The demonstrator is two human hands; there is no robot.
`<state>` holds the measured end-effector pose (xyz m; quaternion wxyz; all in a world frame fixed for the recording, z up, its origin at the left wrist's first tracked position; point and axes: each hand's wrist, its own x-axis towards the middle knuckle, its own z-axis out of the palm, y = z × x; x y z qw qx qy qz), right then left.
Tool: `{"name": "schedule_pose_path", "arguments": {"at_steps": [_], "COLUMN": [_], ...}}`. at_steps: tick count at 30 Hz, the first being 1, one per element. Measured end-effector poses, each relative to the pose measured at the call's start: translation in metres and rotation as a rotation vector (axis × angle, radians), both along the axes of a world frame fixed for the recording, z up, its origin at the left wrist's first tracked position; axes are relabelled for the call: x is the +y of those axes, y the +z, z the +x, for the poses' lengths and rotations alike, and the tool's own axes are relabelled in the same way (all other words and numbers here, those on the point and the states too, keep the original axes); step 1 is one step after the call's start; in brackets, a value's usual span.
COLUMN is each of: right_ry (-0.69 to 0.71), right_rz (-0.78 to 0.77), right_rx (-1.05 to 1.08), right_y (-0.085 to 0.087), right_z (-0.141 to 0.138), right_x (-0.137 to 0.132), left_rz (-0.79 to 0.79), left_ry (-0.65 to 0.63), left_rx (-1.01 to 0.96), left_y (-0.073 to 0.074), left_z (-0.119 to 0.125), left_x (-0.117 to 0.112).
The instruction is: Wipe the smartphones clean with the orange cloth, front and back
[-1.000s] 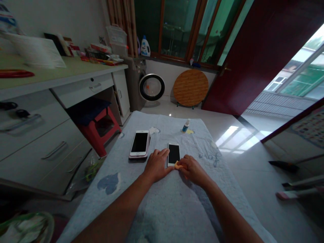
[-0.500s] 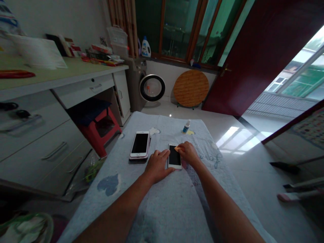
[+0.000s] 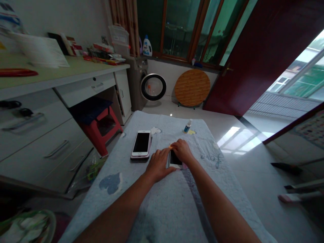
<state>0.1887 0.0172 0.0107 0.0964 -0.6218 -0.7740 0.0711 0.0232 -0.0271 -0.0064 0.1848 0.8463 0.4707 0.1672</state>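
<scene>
A white phone (image 3: 174, 160) with a dark screen lies on a pale blue cloth (image 3: 162, 202). My left hand (image 3: 159, 164) rests flat against the phone's left edge, fingers stretched out, holding it in place. My right hand (image 3: 181, 151) lies over the upper part of the phone, fingers pinched on a small orange pad (image 3: 171, 146) at the phone's top left corner. A second, larger white phone (image 3: 141, 144) lies to the left, stacked on something thin and untouched.
A small spray bottle (image 3: 187, 126) and a yellow scrap stand at the cloth's far end, a white wad (image 3: 155, 130) near them. A white desk with drawers (image 3: 50, 114) and a red stool (image 3: 98, 126) are on the left. Tiled floor lies to the right.
My right hand carried the orange pad from the phone's bottom edge up along the screen to its top left corner. The left hand stayed put.
</scene>
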Motion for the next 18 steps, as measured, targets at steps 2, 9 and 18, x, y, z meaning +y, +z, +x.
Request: {"name": "schedule_pose_path", "arguments": {"at_steps": [2, 9, 18], "right_ry": [0.046, 0.223, 0.217], "right_rz": [-0.014, -0.054, -0.126], "right_rx": [-0.006, 0.049, 0.055], "right_y": [0.003, 0.009, 0.02], "right_z": [0.001, -0.002, 0.026], "right_x": [-0.012, -0.052, -0.073], "left_rz": [0.005, 0.027, -0.002], "left_ry": [0.024, -0.022, -0.029], "left_rx": [-0.026, -0.022, 0.001], "left_y": [-0.004, -0.008, -0.009], "left_z": [0.0, 0.0, 0.0], "left_x": [0.0, 0.002, 0.008]}}
